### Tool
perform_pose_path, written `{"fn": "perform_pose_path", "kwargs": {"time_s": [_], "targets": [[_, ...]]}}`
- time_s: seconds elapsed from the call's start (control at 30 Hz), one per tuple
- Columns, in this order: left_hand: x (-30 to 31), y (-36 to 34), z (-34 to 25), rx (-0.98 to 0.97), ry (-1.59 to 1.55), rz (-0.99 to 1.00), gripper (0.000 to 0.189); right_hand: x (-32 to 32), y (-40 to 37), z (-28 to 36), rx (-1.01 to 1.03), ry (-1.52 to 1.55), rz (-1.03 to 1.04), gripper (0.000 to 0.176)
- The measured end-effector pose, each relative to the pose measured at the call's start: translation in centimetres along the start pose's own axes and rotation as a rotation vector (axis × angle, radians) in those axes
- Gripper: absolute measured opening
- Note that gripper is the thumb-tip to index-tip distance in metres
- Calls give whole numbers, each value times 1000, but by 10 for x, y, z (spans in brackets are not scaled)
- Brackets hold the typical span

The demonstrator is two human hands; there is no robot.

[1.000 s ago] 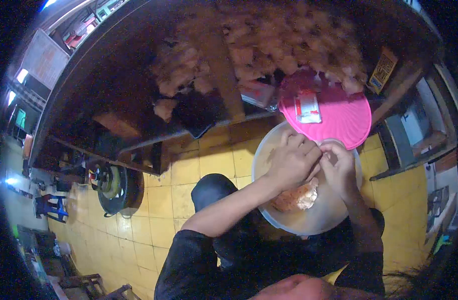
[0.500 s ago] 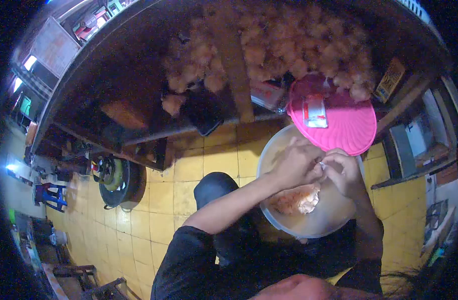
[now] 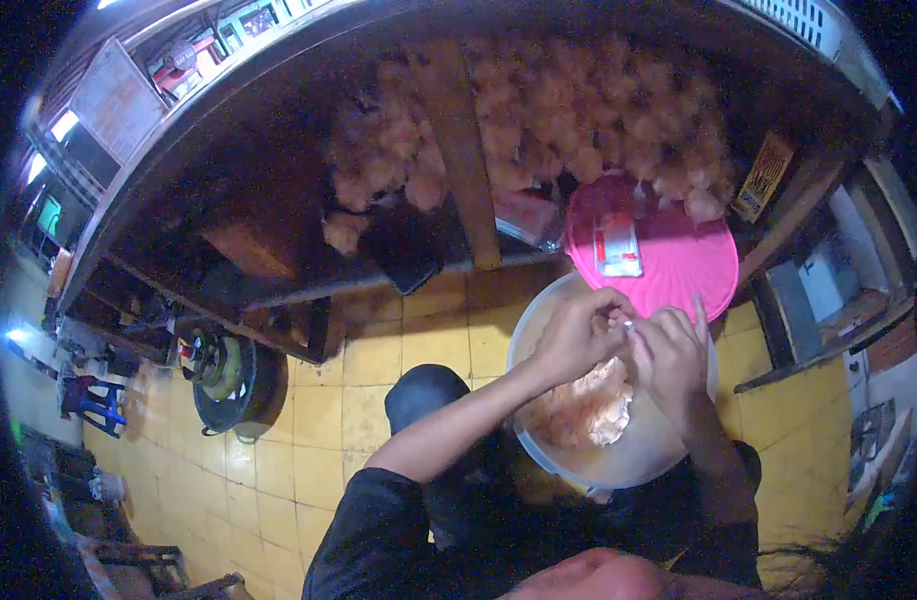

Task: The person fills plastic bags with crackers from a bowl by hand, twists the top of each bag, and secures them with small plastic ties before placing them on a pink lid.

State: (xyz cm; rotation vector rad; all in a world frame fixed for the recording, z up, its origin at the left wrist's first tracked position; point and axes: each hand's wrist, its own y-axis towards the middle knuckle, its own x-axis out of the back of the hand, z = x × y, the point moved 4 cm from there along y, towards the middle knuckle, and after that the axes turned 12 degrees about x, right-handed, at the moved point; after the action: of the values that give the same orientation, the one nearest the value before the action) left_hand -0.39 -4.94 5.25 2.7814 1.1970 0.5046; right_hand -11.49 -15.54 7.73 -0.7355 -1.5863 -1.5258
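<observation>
Over a round translucent tub (image 3: 541, 462), my left hand (image 3: 584, 335) and my right hand (image 3: 669, 352) meet fingertip to fingertip. Both are closed in a pinch around a small white piece (image 3: 629, 325), too small to name. One finger of my right hand points away from the others. Inside the tub, below my hands, lies a tan, crumbly-looking mass (image 3: 569, 415) with a bright whitish patch (image 3: 611, 425). Just beyond my hands is a pink ridged lid (image 3: 684, 260), bearing a small white and red packet (image 3: 619, 248).
A dark wooden shelf unit (image 3: 364, 285) arches ahead, with many round pale-brown items (image 3: 579, 130) and a yellow printed box (image 3: 764, 178). On the yellow tiled floor (image 3: 319, 440), a dark pot (image 3: 249, 385) stands left. Farther left is a blue stool (image 3: 101, 402).
The view has shifted slightly. My fingers have changed position around the white piece, and one right finger now sticks out. More of the tan mass shows beneath my hands.
</observation>
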Motion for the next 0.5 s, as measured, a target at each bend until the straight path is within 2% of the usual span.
{"fn": "perform_pose_path", "kwargs": {"time_s": [0.07, 0.17, 0.23, 0.3, 0.33, 0.4, 0.5], "targets": [[-4, -2, 2, -32, -10, -4, 17, -4, -3, 0, -50, 26, -19, 19], [-10, -3, 6, 56, -10, 66, 19, -4, -3, -5, -93, 67, -73, 13], [-7, -7, -8, -305, 165, -49, 21, -3, -3, -8, -85, 78, -109, 10], [-11, -12, -14, -320, 258, -32, 27, -13, -10, -23, -449, 655, -181, 11], [-14, -15, -16, -330, 350, -20, 33, -14, -12, -28, -454, 651, -188, 11], [-15, -16, -19, -355, 397, -11, 33, -26, -20, -41, -598, 1049, -115, 15], [-16, -14, -23, -336, 558, 23, 29, -28, -23, -49, -514, 1093, -91, 15]]}}
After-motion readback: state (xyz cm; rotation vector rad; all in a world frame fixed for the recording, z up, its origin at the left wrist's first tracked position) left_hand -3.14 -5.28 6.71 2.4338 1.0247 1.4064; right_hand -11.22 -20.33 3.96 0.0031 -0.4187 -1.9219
